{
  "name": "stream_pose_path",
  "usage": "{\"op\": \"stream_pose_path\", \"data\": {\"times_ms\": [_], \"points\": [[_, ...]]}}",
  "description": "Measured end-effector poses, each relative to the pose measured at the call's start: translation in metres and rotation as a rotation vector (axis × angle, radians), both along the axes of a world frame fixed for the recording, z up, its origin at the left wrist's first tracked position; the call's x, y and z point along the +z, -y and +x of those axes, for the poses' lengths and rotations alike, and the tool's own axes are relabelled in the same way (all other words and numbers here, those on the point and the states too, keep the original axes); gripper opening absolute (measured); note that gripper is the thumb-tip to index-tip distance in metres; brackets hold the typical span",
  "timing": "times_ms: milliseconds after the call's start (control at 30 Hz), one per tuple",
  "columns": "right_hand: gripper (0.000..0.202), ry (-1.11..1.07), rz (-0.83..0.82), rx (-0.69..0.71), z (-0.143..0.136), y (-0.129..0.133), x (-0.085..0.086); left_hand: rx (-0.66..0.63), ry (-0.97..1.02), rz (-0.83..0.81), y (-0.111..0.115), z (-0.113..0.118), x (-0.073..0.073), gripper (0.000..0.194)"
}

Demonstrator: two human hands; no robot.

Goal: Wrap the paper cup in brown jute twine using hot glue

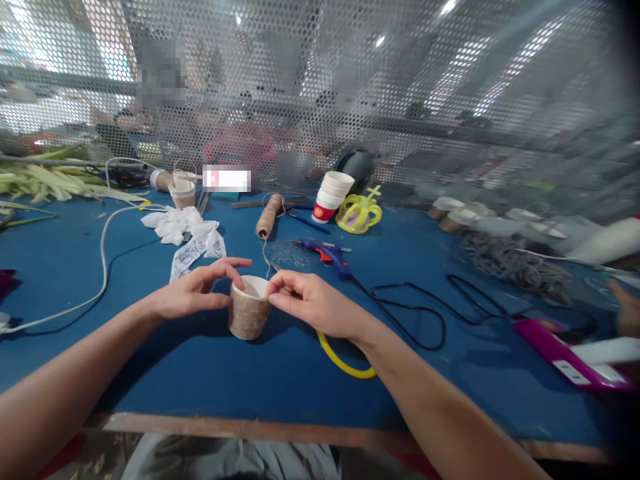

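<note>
A paper cup wrapped in brown twine (249, 319) stands upright on the blue table, its white inside showing. My left hand (200, 287) grips its left side, with the thumb outside and a fingertip at the rim. At the right of the rim, my right hand (303, 297) is pinched closed where the twine (265, 253) reaches the cup; the exact contact is partly hidden by the fingers. That strand comes from a twine spool (270, 215) lying behind the cup. A blue glue gun (325, 253) lies beyond my right hand.
A yellow ring (345, 363) lies under my right forearm. White lace fabric (187, 230), stacked paper cups (333, 195) and a yellow crown-shaped piece (359, 215) sit farther back. A purple power strip (565, 353) and black cable (410, 303) are right, near another person's hand (627, 307).
</note>
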State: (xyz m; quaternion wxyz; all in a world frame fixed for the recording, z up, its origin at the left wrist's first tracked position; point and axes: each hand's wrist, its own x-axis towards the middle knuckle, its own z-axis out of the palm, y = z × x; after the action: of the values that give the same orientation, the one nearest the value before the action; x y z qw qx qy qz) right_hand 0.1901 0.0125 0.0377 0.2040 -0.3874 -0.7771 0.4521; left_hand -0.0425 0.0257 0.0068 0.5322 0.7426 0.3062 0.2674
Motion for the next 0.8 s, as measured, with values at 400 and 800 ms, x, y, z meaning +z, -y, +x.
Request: {"op": "stream_pose_path", "data": {"times_ms": [400,800], "points": [[0.013,0.019,0.074,-0.092,-0.016,0.0,0.002,0.277,-0.123,0.44,0.015,0.032,0.007,0.011],[0.017,0.008,0.101,-0.155,-0.017,0.005,0.002,0.337,-0.054,0.366,0.014,0.026,0.0,0.007]]}}
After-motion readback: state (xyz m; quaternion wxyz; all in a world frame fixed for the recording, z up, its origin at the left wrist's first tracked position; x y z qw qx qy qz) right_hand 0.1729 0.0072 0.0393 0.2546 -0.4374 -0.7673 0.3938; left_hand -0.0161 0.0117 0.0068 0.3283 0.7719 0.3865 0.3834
